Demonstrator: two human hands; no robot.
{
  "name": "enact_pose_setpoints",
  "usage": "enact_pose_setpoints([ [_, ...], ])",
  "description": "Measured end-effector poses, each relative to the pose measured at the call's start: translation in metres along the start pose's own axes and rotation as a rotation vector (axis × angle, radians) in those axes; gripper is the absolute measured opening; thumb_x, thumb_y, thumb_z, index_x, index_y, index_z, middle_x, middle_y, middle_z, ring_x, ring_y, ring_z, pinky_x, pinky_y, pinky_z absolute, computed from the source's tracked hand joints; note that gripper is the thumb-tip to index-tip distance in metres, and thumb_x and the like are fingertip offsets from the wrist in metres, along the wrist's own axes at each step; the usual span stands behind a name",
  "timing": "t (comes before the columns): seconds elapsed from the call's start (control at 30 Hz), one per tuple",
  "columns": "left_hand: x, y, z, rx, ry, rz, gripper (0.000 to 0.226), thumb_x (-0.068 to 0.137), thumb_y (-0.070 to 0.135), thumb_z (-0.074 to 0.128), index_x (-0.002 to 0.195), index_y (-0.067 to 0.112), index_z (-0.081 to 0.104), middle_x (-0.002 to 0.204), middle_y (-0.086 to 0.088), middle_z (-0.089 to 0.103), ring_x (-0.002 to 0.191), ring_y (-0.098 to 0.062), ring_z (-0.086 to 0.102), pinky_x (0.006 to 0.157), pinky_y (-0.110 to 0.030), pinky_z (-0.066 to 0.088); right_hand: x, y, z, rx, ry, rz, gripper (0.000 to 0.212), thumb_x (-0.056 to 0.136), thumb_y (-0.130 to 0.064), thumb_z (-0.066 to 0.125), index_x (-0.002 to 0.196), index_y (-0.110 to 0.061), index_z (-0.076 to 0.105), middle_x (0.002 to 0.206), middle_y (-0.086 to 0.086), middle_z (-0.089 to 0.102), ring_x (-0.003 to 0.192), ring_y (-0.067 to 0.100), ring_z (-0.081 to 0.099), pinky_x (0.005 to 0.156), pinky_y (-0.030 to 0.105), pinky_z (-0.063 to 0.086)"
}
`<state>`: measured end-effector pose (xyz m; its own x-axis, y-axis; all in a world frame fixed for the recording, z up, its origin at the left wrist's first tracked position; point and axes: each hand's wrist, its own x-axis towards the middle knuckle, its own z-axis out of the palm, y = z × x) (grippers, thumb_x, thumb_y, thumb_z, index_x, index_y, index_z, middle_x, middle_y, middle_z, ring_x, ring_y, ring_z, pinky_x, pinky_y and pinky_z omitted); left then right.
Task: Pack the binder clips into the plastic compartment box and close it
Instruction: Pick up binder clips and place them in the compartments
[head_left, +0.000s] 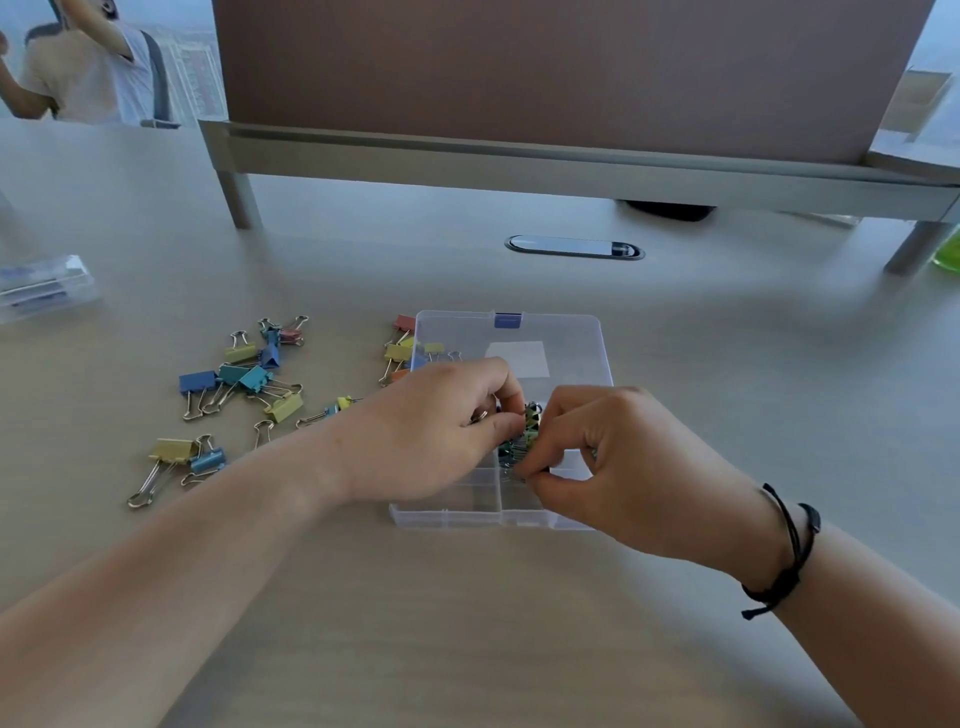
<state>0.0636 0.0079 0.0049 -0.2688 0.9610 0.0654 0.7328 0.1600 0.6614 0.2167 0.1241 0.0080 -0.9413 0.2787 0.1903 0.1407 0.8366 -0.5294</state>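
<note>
step: you're seating a bunch of small clips (522, 439) into a middle cell of the box (467, 517).
tip: press them below the dividers so the lid (561, 338) can shut.
left hand (441, 421): fingers curled, pinching the bunch from the left.
right hand (618, 457): fingertips pinching it from the right, knuckles up.
loose clips (244, 384): scattered on the worktop (467, 623), left of the box.

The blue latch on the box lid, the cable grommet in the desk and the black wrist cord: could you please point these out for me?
blue latch (507, 320), head view, middle of the tab on the lid's far edge.
cable grommet (574, 247), head view, centre of its oval cover.
black wrist cord (789, 551), head view, strand across the right wrist.
</note>
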Motion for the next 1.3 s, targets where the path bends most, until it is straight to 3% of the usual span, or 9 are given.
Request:
enact_pose_setpoints([
  [0.23,-0.001,0.000,-0.002,0.041,-0.025,-0.003,0.007,0.098,0.031,0.057,0.091,0.030,0.058,0.069,0.003,0.060,0.057,-0.005,0.046,0.057,-0.018,0.039,-0.002,-0.007,-0.003,0.018,0.033,0.135,0.020,0.076,-0.016,0.076,0.066,-0.030,0.067,0.057,-0.026,0.056,0.056,-0.010,0.052,0.049,0.007,0.036],
  [0.37,-0.002,-0.001,-0.003,0.064,-0.046,-0.006,0.006,0.098,0.033,0.058,0.092,0.031,0.059,0.074,0.008,0.061,0.064,-0.004,0.050,0.060,-0.016,0.041,-0.001,-0.007,0.000,-0.004,0.045,0.189,0.021,0.075,-0.020,0.077,0.060,-0.031,0.068,0.061,-0.008,0.056,0.057,-0.005,0.051,0.044,0.012,0.036],
  [0.57,-0.004,0.004,-0.007,0.041,-0.003,-0.001,0.007,0.096,0.030,0.063,0.092,0.025,0.062,0.069,0.001,0.060,0.056,-0.006,0.044,0.056,-0.018,0.038,-0.002,-0.004,-0.001,0.006,0.025,0.163,0.016,0.074,-0.031,0.081,0.062,-0.028,0.070,0.058,-0.007,0.056,0.050,0.003,0.047,0.045,0.015,0.035],
  [0.67,-0.004,0.007,-0.014,0.000,0.049,-0.002,0.008,0.093,0.030,0.067,0.089,0.023,0.066,0.076,-0.006,0.067,0.055,-0.008,0.047,0.055,-0.019,0.040,0.000,-0.001,-0.013,0.155,0.139,0.154,0.022,0.075,-0.038,0.079,0.061,-0.025,0.070,0.045,-0.015,0.053,0.036,0.006,0.038,0.039,0.012,0.029],
  [0.77,-0.005,0.009,-0.015,-0.037,0.044,0.012,0.009,0.090,0.031,0.071,0.085,0.024,0.068,0.076,-0.005,0.069,0.066,-0.023,0.058,0.061,-0.029,0.048,0.001,0.002,-0.024,0.223,0.296,0.093,0.016,0.077,-0.034,0.077,0.065,-0.026,0.070,0.053,-0.016,0.061,0.038,0.005,0.040,0.041,0.011,0.032],
  [0.83,-0.006,0.011,-0.013,-0.058,0.009,0.008,0.009,0.088,0.028,0.073,0.082,0.023,0.070,0.072,-0.002,0.068,0.068,-0.026,0.061,0.067,-0.037,0.049,0.000,0.001,-0.024,0.220,0.249,0.064,0.010,0.078,-0.031,0.077,0.070,-0.028,0.071,0.053,-0.017,0.060,0.038,0.007,0.037,0.041,0.014,0.032],
  [0.97,-0.007,0.011,-0.011,-0.033,-0.039,-0.008,0.010,0.085,0.031,0.076,0.078,0.026,0.071,0.061,0.014,0.059,0.057,-0.006,0.050,0.061,-0.030,0.046,-0.002,0.002,-0.017,0.135,0.078,0.032,0.013,0.082,-0.028,0.075,0.070,-0.030,0.071,0.040,-0.015,0.045,0.039,0.009,0.029,0.042,0.018,0.029],
  [1.2,-0.009,0.012,-0.009,-0.012,-0.062,0.013,0.007,0.083,0.030,0.078,0.078,0.026,0.073,0.070,0.003,0.065,0.064,-0.018,0.058,0.064,-0.033,0.049,-0.004,0.001,-0.018,0.063,-0.046,0.027,0.008,0.078,-0.026,0.076,0.070,-0.028,0.073,0.052,-0.023,0.055,0.043,0.009,0.035,0.042,0.015,0.031],
  [1.3,-0.010,0.012,-0.009,-0.004,-0.068,0.027,0.006,0.083,0.029,0.078,0.079,0.026,0.074,0.059,0.008,0.056,0.053,-0.007,0.046,0.054,-0.022,0.041,-0.005,0.002,-0.017,0.065,-0.049,0.023,0.007,0.077,-0.027,0.074,0.070,-0.027,0.073,0.058,-0.021,0.060,0.044,0.008,0.039,0.042,0.015,0.033],
])
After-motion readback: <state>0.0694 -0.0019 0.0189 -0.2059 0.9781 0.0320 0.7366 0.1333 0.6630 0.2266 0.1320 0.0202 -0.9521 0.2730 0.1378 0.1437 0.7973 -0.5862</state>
